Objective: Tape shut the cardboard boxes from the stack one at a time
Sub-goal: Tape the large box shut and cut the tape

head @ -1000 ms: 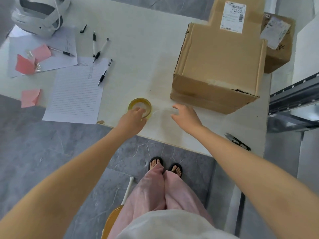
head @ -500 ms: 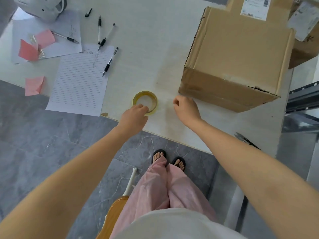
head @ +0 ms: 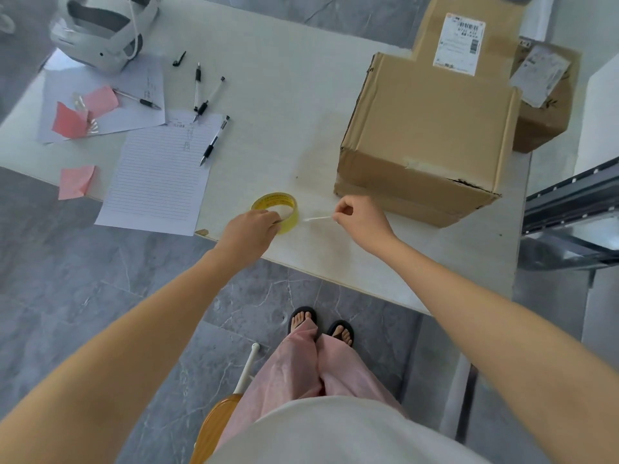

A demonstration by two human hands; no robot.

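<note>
A yellow roll of clear tape (head: 274, 205) lies near the front edge of the white table (head: 288, 105). My left hand (head: 249, 231) grips the roll at its near side. My right hand (head: 360, 217) pinches the free end of the tape, and a short clear strip (head: 316, 218) stretches from the roll to its fingers. Just behind my right hand stands a large closed cardboard box (head: 432, 128). A second box with a white shipping label (head: 459, 31) stands behind it, and a smaller box (head: 546, 105) sits at the far right.
Lined paper (head: 160, 175), several pens (head: 214, 142), pink sticky notes (head: 75, 182) and a white headset (head: 104, 31) lie on the table's left part. A metal rack (head: 569, 209) stands to the right. A wooden stool (head: 214, 426) is by my legs.
My right hand has closed on the tape end and drawn a short strip out from the roll to the right. My left hand has stayed on the roll.
</note>
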